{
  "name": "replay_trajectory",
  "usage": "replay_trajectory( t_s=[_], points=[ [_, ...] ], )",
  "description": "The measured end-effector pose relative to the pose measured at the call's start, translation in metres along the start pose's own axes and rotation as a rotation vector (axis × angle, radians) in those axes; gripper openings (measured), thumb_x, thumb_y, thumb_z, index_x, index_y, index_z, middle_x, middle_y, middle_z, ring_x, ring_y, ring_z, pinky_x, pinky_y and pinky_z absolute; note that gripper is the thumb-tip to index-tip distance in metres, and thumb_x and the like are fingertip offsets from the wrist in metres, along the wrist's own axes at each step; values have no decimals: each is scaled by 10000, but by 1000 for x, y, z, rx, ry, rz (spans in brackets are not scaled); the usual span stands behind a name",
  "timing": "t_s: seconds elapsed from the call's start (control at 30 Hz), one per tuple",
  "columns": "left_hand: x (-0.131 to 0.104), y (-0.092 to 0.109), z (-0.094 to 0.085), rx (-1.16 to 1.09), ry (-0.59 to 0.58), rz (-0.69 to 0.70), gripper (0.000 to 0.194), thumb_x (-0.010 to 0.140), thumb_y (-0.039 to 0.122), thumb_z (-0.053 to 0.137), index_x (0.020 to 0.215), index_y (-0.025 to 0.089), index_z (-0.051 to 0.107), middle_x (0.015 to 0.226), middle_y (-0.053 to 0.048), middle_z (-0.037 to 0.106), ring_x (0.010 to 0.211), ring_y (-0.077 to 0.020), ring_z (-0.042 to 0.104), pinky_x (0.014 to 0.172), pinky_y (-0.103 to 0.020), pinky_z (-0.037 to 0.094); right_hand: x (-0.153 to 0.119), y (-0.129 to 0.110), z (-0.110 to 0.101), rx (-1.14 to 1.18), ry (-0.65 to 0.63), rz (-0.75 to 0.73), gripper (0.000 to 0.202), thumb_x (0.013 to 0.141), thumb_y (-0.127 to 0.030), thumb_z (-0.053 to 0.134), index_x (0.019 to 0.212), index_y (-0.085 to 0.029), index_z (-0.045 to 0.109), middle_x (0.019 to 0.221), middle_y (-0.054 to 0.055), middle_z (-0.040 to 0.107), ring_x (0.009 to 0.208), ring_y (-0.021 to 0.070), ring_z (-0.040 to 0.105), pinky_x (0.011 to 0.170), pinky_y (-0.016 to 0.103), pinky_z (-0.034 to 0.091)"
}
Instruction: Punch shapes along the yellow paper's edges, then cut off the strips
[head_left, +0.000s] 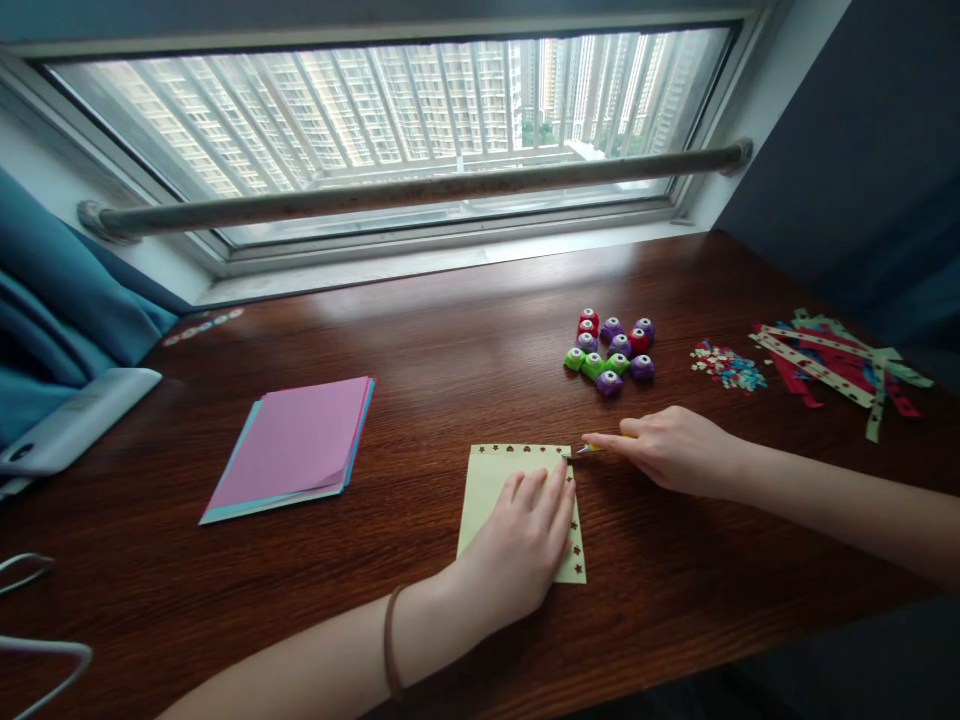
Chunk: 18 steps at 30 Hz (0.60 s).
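A pale yellow sheet of paper (487, 490) lies on the brown table, with star and heart holes punched along its top and right edges. My left hand (521, 540) rests flat on this sheet, fingers stretched toward its top right corner. At that corner my right hand (667, 450) grips a yellow craft knife (594, 448), forefinger laid along it. The knife's thin tip points left and meets the paper's edge near my left fingertips. My palm hides part of the sheet's lower middle.
Several small craft punches (609, 382) stand behind my right hand. Farther right are a confetti pile (727, 368) and punched paper strips (832, 370). A stack of coloured paper (292, 440) lies left, a white device (82, 425) beyond it. A white cable (52, 645) loops at lower left.
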<state>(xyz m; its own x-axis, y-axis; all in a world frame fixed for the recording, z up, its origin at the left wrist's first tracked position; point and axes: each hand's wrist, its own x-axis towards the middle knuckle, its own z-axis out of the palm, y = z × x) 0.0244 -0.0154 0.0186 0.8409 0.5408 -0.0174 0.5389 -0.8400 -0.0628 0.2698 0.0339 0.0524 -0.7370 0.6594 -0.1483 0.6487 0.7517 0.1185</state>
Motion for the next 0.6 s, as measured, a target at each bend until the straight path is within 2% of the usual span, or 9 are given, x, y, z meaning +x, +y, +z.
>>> replay_trajectory(
  t_s=[0.37,0.5,0.6],
  points=[
    [0,-2,-2,-57,-12,12,501,897,243,349,1339,9,308,1408,-238,189,1178,-382,332,949,-519,298,-6,3,5,54,4,30,539,812,-92,506,1314,-266,409,748,-3,564,592,134,542,486,241,237],
    [-1,-5,-7,-159,25,15,474,933,297,302,1314,19,345,1386,-218,256,1196,-347,332,965,-469,311,-3,-1,2,60,14,41,507,821,-103,494,1296,-268,433,726,-2,561,583,131,536,483,231,231],
    [-3,-6,-12,-270,42,48,453,936,317,298,1239,2,419,1318,-206,361,1202,-302,340,997,-404,302,-2,-2,-2,38,18,40,532,797,-92,504,1296,-265,437,723,-2,561,588,134,542,478,235,226]
  ],
)
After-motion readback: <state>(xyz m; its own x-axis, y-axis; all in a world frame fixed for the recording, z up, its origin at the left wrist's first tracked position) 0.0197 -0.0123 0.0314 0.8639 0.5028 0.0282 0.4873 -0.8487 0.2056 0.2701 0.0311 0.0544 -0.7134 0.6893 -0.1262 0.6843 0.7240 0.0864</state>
